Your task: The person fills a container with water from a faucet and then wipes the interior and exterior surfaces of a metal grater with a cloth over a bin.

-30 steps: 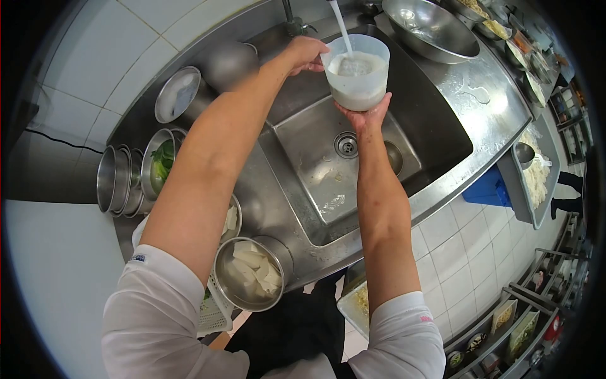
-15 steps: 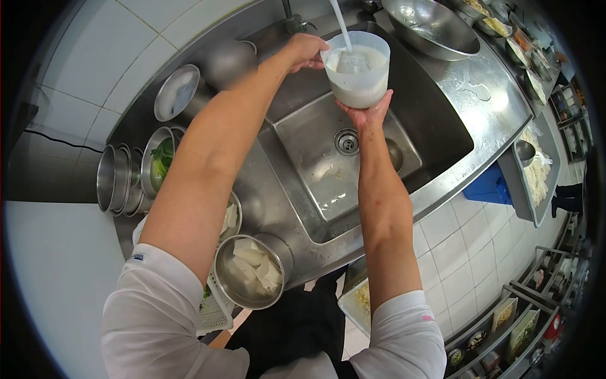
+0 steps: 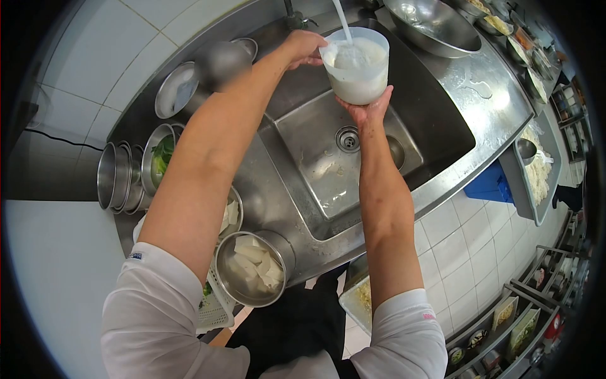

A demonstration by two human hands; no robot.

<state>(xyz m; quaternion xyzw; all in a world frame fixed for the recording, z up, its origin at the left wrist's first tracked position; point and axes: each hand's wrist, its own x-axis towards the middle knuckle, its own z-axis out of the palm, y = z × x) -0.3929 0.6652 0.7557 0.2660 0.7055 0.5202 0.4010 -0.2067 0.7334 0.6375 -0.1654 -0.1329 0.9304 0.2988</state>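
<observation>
Milky liquid has climbed nearer the rim of the translucent tub since the earlier frames, while the tub stays held above the sink. A stream of water falls into it and churns the surface into pale froth.

The left hand is clamped on the tub at its left side, fingers together near the rim. The right hand is beneath the tub, palm up, its digits spread apart around the base and bearing it from below. The drain shows in the sink floor, left of the right forearm.

On the steel counter to the left of the sink, a round pan holds pale, whitish pieces, perhaps tofu, though the view is too coarse to be sure. Another pan with similar pieces is partly hidden behind the left forearm. Farther up that side, a bowl holding green leaves is beside several nested steel bowls.

Right of the sink's far end, a wide steel bowl rests on the counter. Beyond the counter's right edge, a blue bin is just beside a grey tub containing pale shreds and a metal scoop.
</observation>
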